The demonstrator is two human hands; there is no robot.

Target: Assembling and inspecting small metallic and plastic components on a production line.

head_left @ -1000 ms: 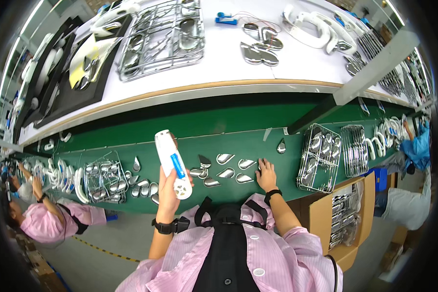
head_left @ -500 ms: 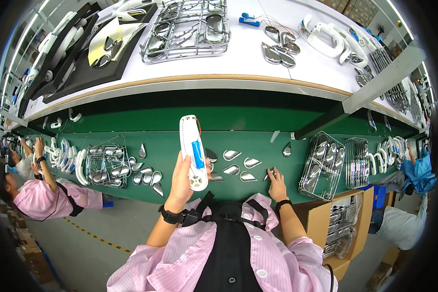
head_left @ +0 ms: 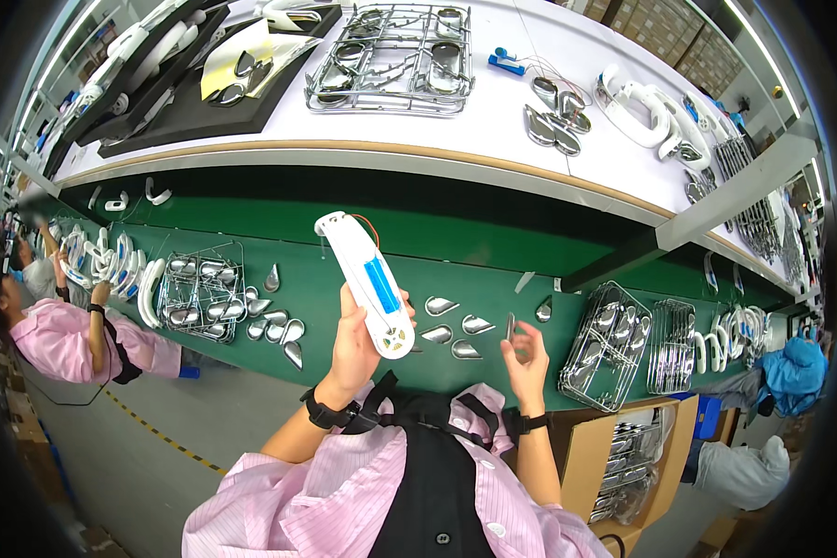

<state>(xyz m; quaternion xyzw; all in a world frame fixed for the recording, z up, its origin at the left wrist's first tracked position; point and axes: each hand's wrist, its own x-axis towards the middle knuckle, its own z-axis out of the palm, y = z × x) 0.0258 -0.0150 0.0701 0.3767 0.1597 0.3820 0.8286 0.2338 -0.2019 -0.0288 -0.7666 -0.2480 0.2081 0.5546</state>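
Note:
My left hand [head_left: 349,349] is wrapped round a long white plastic housing [head_left: 353,249], held tilted above the green bench. A blue battery-like block [head_left: 381,285] sits in the housing, and a thin red wire loops at its upper end. Between the thumb and fingers of my right hand [head_left: 527,358] stands a small shiny piece [head_left: 511,325], seen edge-on; it looks like one of the chrome teardrop covers. Several chrome teardrop covers [head_left: 441,305] lie on the bench between my hands. One more cover [head_left: 544,309] lies beyond my right hand.
Wire racks with chrome covers stand left [head_left: 201,288] and right [head_left: 606,346] on the green bench [head_left: 335,244]. An open cardboard box [head_left: 577,465] sits at the lower right. A white raised shelf [head_left: 279,139] spans the far side. A co-worker in pink [head_left: 74,339] works at left.
My right hand has lifted off the bench with a shiny piece between its fingers. The white housing in my left hand has tilted, its upper end leaning left. The whole view has shifted.

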